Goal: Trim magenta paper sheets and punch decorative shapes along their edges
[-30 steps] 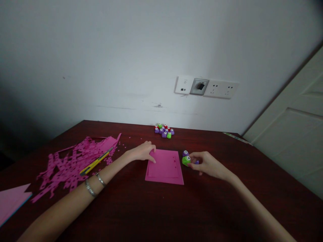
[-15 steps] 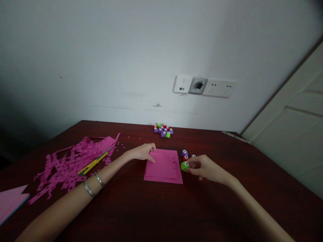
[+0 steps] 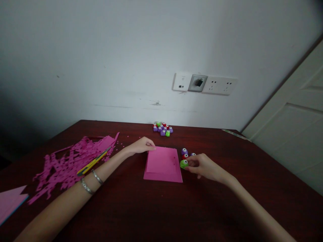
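My left hand [image 3: 142, 145] pinches the far left corner of a pink paper sheet [image 3: 161, 161]. That sheet lies over a slightly larger pink sheet [image 3: 163, 177], whose edge shows along the near side. Small marks or cut-outs, too small to tell, run down the right part of the upper sheet. Just right of the paper, my right hand [image 3: 202, 165] has its fingers closed on a small green craft punch [image 3: 184, 164] with a white top. Behind it stand a red punch [image 3: 185, 156] and a purple punch [image 3: 184, 151]; another purple one is partly hidden by my fingers.
Several more punches [image 3: 163, 129] cluster at the table's back edge. To the left lie a heap of cut pink paper strips [image 3: 68, 164], a yellow utility knife [image 3: 93, 162] and folded pink paper [image 3: 11, 203]. A thin strip [image 3: 236, 134] lies back right. Wall sockets [image 3: 219, 85] are above.
My left hand has moved slightly back and closed on the paper's corner, and the upper sheet has shifted a little away from me. My right hand stays on the green punch.
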`<state>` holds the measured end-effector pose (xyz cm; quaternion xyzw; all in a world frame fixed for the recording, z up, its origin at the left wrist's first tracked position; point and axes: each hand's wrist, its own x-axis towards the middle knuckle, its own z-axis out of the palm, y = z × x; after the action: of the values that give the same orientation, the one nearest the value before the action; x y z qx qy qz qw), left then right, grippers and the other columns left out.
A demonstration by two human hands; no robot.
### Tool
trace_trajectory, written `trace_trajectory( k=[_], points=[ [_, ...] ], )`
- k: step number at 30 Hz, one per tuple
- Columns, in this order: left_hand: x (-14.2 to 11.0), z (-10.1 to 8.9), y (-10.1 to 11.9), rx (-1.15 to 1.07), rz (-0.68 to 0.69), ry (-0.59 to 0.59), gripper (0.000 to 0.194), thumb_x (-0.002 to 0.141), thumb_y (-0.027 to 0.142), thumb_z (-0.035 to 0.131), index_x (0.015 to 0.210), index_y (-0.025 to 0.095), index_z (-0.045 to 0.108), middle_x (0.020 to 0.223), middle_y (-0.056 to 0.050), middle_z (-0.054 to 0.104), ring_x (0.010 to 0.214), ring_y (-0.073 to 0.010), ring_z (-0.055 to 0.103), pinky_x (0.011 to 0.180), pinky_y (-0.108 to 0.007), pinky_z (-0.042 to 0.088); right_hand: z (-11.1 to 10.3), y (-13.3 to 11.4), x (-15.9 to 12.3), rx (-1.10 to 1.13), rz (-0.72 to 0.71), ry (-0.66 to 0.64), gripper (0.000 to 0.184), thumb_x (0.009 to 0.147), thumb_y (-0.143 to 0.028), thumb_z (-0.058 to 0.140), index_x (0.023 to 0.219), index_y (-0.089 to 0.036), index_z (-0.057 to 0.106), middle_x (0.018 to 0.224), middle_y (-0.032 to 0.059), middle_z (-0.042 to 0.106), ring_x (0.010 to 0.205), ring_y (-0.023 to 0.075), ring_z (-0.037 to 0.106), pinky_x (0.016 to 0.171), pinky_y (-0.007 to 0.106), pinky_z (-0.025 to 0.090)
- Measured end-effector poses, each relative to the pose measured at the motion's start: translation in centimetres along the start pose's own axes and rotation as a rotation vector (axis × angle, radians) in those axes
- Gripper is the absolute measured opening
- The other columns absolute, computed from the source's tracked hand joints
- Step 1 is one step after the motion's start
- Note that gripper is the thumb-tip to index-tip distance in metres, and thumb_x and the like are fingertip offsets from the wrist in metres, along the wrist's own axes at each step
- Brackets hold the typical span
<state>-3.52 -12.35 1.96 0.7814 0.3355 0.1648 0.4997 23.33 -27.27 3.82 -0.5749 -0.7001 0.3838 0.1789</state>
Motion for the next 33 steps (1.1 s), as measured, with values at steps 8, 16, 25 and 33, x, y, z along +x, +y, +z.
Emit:
trace_trajectory(
  k=[8,16,25,33],
  points=[
    [-0.4,0.2,0.7,-0.056,-0.056,0.020,0.025,0.070,0.034,0.061,0.080,0.012,0.066,0.067,-0.003,0.060,0.055,-0.0083,0.044,0.047,-0.023,0.024,0.4,0.1,0.3,-0.015,-0.019,0.067,0.034,0.078,-0.046,0.054,0.092,-0.016,0.064,0.070,0.0009,0.060,0.054,0.0104,0.054,0.042,0.022,0.052],
    [-0.7,0.5,1.3,-0.116,-0.069,0.020,0.026,0.068,0.035,0.063,0.077,0.011,0.067,0.066,-0.003,0.061,0.057,-0.0097,0.044,0.049,-0.023,0.026,0.5,0.3,0.5,-0.041,0.007,0.097,0.037,0.076,-0.048,0.056,0.094,-0.016,0.065,0.072,0.0021,0.062,0.055,0.0106,0.055,0.041,0.020,0.051],
    [-0.5,0.6,1.1,-0.122,-0.092,0.025,0.026,0.067,0.035,0.064,0.078,0.012,0.068,0.067,-0.004,0.062,0.058,-0.0102,0.045,0.051,-0.024,0.027,0.7,0.1,0.5,-0.044,0.018,0.086,0.040,0.076,-0.051,0.054,0.089,-0.016,0.066,0.071,0.0023,0.062,0.054,0.0106,0.055,0.041,0.021,0.050],
    [-0.5,0.9,1.0,-0.128,-0.087,0.035,0.024,0.067,0.034,0.063,0.076,0.012,0.068,0.064,-0.002,0.061,0.055,-0.0091,0.043,0.050,-0.024,0.027,0.8,0.2,0.5,-0.043,0.003,0.073,0.039,0.077,-0.050,0.053,0.092,-0.016,0.065,0.073,0.0026,0.062,0.054,0.0108,0.054,0.040,0.021,0.049]
  ],
)
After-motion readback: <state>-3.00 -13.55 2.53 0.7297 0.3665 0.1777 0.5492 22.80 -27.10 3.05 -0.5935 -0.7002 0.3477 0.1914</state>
